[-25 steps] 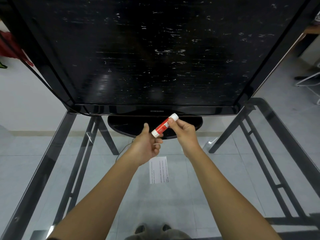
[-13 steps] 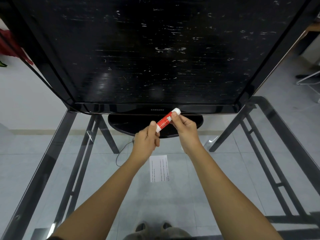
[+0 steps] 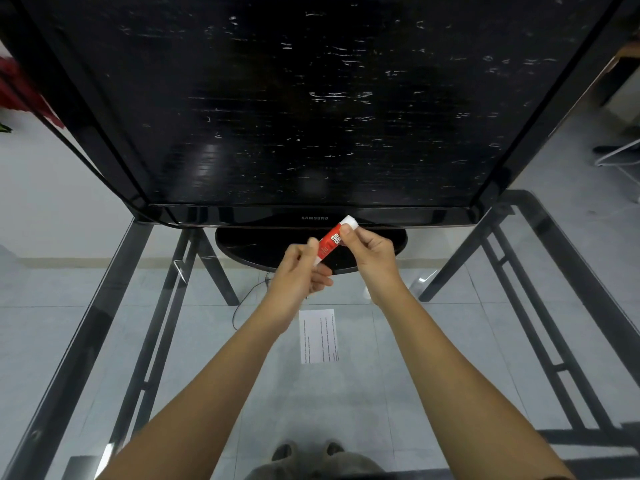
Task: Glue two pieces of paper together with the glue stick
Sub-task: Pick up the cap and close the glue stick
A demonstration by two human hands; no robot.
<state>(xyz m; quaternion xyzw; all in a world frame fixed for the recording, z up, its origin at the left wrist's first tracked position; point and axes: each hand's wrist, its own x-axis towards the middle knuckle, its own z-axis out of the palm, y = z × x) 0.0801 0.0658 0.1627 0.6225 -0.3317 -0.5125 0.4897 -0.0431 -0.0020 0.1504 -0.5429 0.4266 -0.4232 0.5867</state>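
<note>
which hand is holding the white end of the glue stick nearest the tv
The right hand; it pinches the glue stick by its upper end, while the left hand grips the lower end.

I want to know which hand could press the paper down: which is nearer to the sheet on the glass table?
Left. The left hand is just above-left of the paper; the right hand is farther up-right.

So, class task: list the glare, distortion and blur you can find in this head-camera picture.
Head view: wide-angle lens bows the black television frame and the dark metal table legs; pale streaky reflections speckle the screen; the glass tabletop shows faint glare; the red-and-white glue stick and white printed paper slip stay sharp.
</note>
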